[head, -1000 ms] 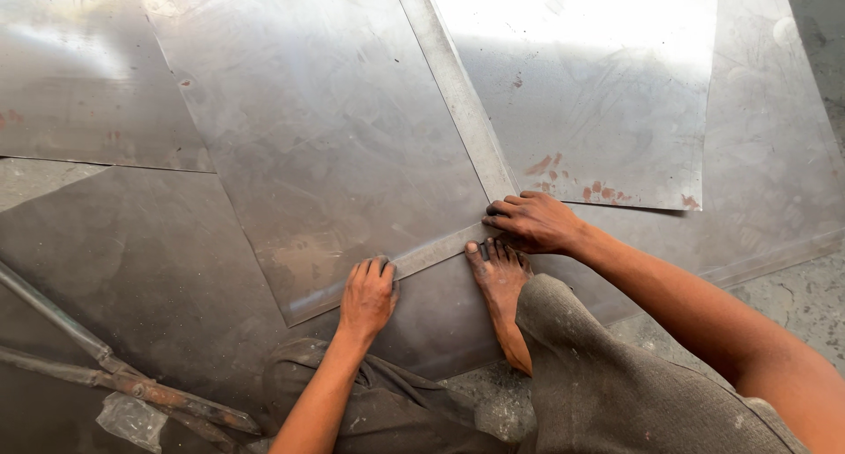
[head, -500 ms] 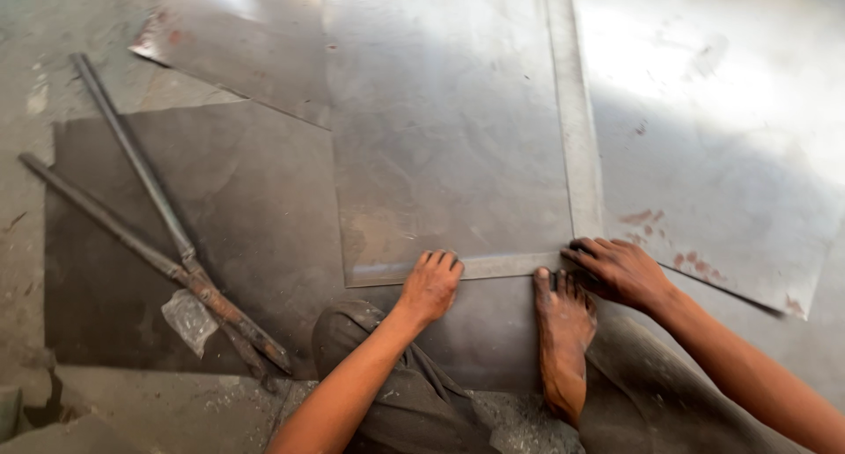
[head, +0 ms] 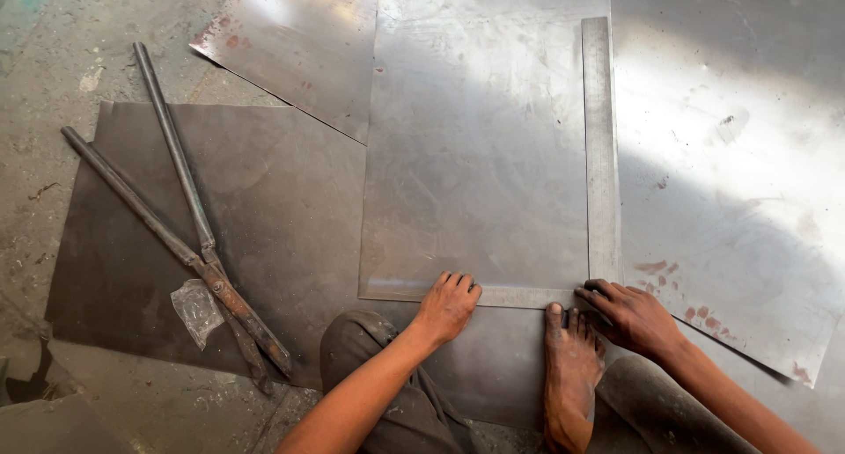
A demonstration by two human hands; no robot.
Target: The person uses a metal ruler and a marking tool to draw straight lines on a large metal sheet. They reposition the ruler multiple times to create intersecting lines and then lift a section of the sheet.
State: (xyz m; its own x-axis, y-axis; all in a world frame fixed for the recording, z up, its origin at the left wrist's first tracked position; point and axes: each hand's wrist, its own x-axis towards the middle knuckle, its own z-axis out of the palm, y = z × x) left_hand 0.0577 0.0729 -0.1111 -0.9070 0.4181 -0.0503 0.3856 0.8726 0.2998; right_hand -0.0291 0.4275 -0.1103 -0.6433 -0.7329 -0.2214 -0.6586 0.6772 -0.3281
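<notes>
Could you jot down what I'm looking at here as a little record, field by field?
Setting: floor covered with metal sheets
Left hand: pressing flat on the short arm of a steel L-square
Right hand: fingertips at the square's corner
Foot: bare, toes touching the square's short arm
Sheet under square: shiny, rectangular
Tool to the left: long-handled metal shears, lying on a dark sheet
Beside shears: scrap of clear plastic

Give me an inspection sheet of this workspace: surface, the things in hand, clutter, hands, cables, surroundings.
Surface: concrete floor, dusty, with overlapping metal sheets.
Things: steel square lying on the shiny sheet; its short arm runs along the near edge.
Clutter: long-handled shears on a dark sheet; plastic scrap beside the blades.
Hands: left hand and right hand press on the square; a bare foot lies between them.
Cables: nothing seen.
Surroundings: nothing seen.
</notes>
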